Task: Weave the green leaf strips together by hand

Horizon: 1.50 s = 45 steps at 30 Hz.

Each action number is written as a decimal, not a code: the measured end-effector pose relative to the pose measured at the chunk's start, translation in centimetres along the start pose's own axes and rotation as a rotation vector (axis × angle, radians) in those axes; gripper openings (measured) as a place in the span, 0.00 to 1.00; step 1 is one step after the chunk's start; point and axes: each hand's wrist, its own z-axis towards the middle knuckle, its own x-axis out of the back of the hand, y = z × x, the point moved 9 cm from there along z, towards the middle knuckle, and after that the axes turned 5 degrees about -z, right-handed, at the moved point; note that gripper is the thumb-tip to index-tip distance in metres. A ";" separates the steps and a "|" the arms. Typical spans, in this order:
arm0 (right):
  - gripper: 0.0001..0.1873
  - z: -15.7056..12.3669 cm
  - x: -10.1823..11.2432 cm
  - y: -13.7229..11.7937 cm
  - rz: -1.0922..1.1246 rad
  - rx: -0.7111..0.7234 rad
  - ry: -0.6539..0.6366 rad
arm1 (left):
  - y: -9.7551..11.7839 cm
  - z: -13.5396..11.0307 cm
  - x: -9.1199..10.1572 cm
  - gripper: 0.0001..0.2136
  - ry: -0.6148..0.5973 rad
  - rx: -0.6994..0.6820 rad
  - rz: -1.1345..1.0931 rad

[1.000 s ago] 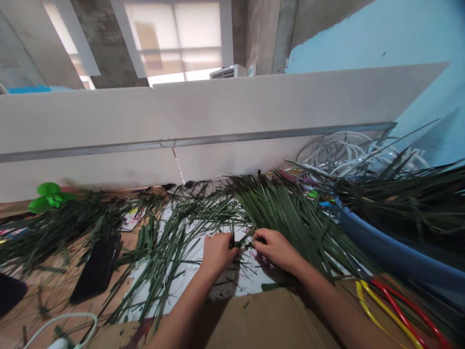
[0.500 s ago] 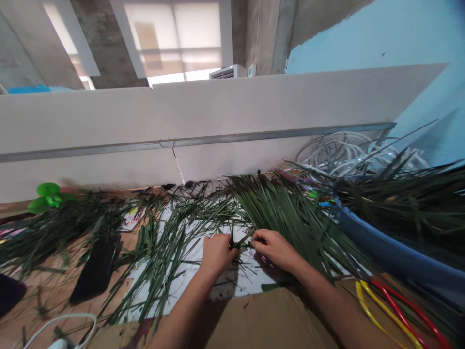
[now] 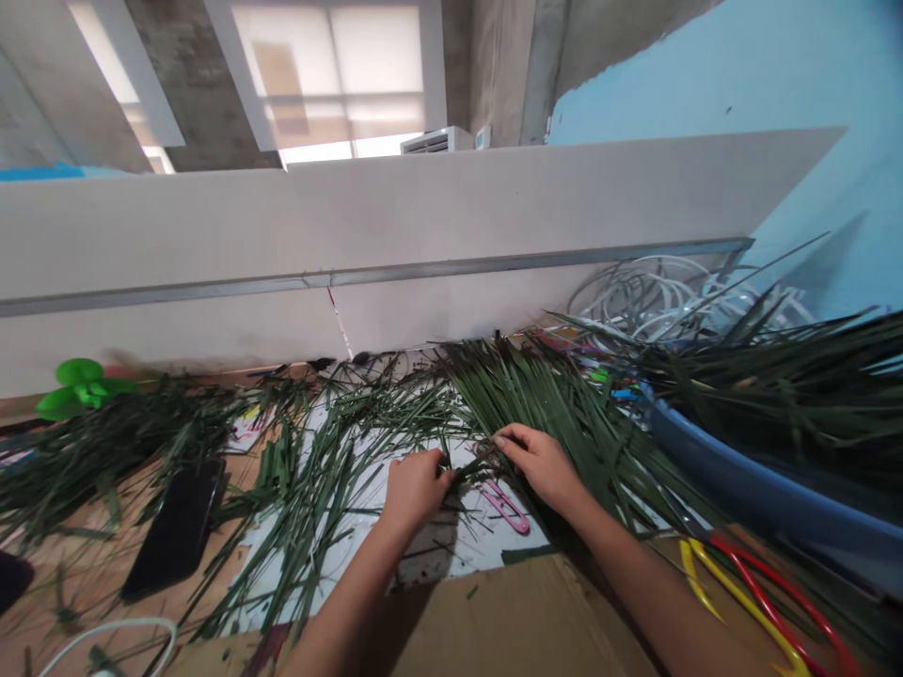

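Observation:
My left hand (image 3: 416, 487) is closed, with thumb and fingers pinching a small bundle of green leaf strips (image 3: 471, 467) above white paper. My right hand (image 3: 542, 467) pinches the other end of this bundle between thumb and fingertips. Just below it lies a slim pink plastic tool (image 3: 506, 509) with small holes in its handle. A thick fan of long green leaves (image 3: 536, 400) spreads behind and beside my right hand. Cut leaf strips (image 3: 310, 527) are scattered to the left of my left hand.
A blue basin (image 3: 740, 456) full of long leaves stands at the right. Scissors with red and yellow handles (image 3: 766, 602) lie in front of it. At left are a black phone (image 3: 176, 531), a green fan (image 3: 81, 387) and a white cable (image 3: 113, 622). Cardboard (image 3: 494, 616) lies nearest me.
My right hand has moved slightly up and away from my left hand, drawing on the leaf strips. The pink tool beneath it is now uncovered. The view has shifted a little.

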 end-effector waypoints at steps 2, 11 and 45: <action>0.15 -0.1 -0.4 -0.2 0.003 0.009 -0.028 | 0.1 0.0 0.1 0.10 0.010 0.001 -0.003; 0.16 -1.0 -3.0 -1.1 0.075 0.040 -0.173 | 0.6 -0.2 -0.2 0.12 0.047 -0.044 -0.020; 0.26 -3.6 0.2 -6.2 0.604 0.044 0.039 | 0.7 -1.1 4.2 0.20 0.319 -0.140 -1.469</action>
